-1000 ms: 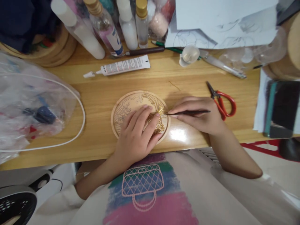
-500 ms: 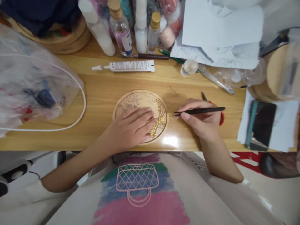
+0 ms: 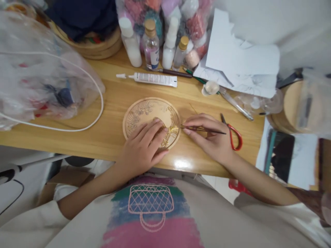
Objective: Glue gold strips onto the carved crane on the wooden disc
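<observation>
A round wooden plaque [image 3: 144, 118] carries engraved wave-like lines, with gold wire or thread [image 3: 170, 133] laid along its right side. My left hand [image 3: 141, 146] lies flat over the plaque's lower left part, fingers stretched out and holding nothing, and it hides some of the pattern. Just right of the plaque, my right hand [image 3: 213, 139] pinches slim dark tweezers [image 3: 216, 131]. Their tips point left at the plaque's right edge; whether they grip anything is too small to tell. Red-handled scissors [image 3: 236, 137] lie beside the right hand, partly behind it.
A white tube [image 3: 155, 79] with its cap off lies behind the plaque. Several bottles [image 3: 151, 48] stand at the back. A plastic bag [image 3: 49, 75] and white cable [image 3: 101, 103] are left; papers [image 3: 240, 55], a pen [image 3: 236, 103] and a phone [image 3: 280, 155] are right.
My right hand has brought the tweezers up to the plaque's edge and tilted them. More of the scissors shows. The left hand stays on the plaque. The whole view has shifted.
</observation>
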`<state>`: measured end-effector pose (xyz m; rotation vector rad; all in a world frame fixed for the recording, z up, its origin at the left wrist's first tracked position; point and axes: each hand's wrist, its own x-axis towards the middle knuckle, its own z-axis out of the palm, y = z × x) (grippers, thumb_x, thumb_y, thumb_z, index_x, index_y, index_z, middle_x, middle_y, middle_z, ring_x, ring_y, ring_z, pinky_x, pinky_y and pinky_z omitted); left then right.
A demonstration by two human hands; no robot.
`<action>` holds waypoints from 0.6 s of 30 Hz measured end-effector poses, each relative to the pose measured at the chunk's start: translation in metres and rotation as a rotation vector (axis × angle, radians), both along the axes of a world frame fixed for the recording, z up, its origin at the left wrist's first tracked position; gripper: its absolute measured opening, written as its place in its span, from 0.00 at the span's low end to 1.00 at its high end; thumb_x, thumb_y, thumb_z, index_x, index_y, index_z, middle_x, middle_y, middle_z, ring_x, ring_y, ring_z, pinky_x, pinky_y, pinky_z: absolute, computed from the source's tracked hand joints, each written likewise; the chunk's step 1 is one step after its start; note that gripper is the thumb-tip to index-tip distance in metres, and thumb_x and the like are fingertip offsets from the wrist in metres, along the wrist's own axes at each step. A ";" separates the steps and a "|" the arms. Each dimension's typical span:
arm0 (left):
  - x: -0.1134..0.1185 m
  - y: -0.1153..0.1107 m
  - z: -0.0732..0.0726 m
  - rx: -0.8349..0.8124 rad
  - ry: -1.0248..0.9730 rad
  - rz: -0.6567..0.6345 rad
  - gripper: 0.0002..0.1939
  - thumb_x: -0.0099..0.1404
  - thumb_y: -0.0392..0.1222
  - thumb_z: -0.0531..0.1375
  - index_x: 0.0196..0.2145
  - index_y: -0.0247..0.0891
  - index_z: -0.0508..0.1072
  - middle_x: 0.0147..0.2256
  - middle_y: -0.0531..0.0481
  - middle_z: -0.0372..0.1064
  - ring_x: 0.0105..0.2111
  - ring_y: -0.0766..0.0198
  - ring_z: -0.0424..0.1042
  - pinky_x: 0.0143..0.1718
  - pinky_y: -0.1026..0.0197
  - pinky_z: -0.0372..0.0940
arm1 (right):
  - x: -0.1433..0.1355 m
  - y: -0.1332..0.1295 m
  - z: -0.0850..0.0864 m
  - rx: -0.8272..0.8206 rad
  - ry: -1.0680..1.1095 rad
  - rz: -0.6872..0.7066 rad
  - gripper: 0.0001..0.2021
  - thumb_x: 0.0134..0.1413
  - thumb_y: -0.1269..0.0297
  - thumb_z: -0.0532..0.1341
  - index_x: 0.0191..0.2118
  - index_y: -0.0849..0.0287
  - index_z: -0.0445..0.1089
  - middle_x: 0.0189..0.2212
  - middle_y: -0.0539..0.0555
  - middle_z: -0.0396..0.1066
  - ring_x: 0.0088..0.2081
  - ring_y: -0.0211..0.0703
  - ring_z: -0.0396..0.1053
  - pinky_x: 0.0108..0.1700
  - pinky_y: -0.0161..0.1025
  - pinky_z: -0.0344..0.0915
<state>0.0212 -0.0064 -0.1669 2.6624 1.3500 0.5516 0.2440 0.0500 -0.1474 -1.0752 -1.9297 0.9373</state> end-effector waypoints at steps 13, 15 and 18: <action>0.005 -0.005 -0.001 0.003 0.050 0.042 0.22 0.69 0.47 0.55 0.55 0.29 0.67 0.58 0.32 0.66 0.61 0.46 0.63 0.59 0.44 0.62 | 0.001 -0.001 -0.016 -0.086 0.062 0.123 0.04 0.54 0.71 0.65 0.36 0.55 0.77 0.30 0.52 0.78 0.31 0.39 0.74 0.33 0.37 0.72; 0.005 -0.005 -0.001 0.002 0.057 0.040 0.22 0.69 0.47 0.54 0.55 0.30 0.67 0.58 0.33 0.66 0.61 0.47 0.63 0.59 0.45 0.62 | 0.000 0.000 -0.016 -0.080 0.054 0.134 0.05 0.55 0.71 0.65 0.36 0.55 0.77 0.31 0.52 0.78 0.32 0.39 0.75 0.33 0.37 0.72; 0.005 -0.005 -0.002 0.003 0.061 0.038 0.23 0.69 0.48 0.55 0.56 0.30 0.67 0.58 0.32 0.66 0.61 0.46 0.63 0.58 0.44 0.62 | 0.000 0.001 -0.017 -0.066 0.058 0.149 0.06 0.55 0.72 0.65 0.37 0.55 0.77 0.31 0.52 0.78 0.32 0.39 0.74 0.33 0.36 0.72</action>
